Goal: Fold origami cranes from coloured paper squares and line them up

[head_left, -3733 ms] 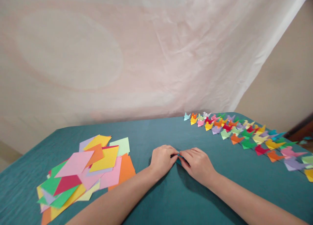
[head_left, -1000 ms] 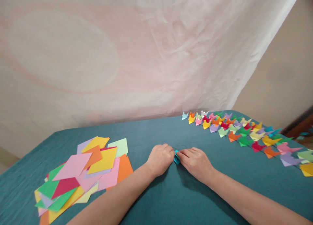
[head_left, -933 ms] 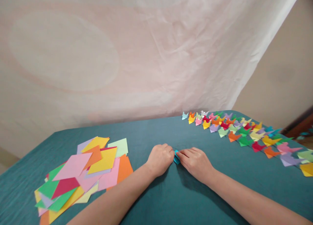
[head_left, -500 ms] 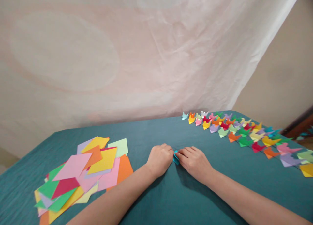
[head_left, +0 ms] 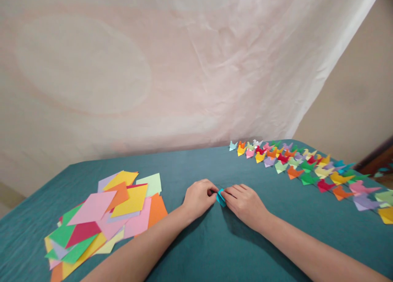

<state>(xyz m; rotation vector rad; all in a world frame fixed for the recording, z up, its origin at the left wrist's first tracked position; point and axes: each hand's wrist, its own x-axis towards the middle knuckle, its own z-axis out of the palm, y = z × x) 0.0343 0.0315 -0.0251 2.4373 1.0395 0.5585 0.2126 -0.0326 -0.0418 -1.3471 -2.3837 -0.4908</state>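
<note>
A small piece of folded blue paper (head_left: 220, 197) is between my two hands, low over the middle of the table. My left hand (head_left: 201, 197) pinches its left edge with thumb and forefinger, the fingers curled round a small gap. From the other side my right hand (head_left: 244, 203) grips the paper, fingertips pressed together over its right part. Both hands cover some of the paper, so its full shape is hidden.
Loose coloured paper squares (head_left: 92, 208) lie in an overlapping pile at the left. Several rows of folded paper birds (head_left: 294, 172) stand along the right side of the dark green tablecloth (head_left: 190, 167). A pale hanging sheet (head_left: 172, 89) rises behind the table.
My left hand has opened its curl slightly, its thumb and forefinger now showing at the blue paper's edge. More of the paper is visible. My right hand has hardly moved.
</note>
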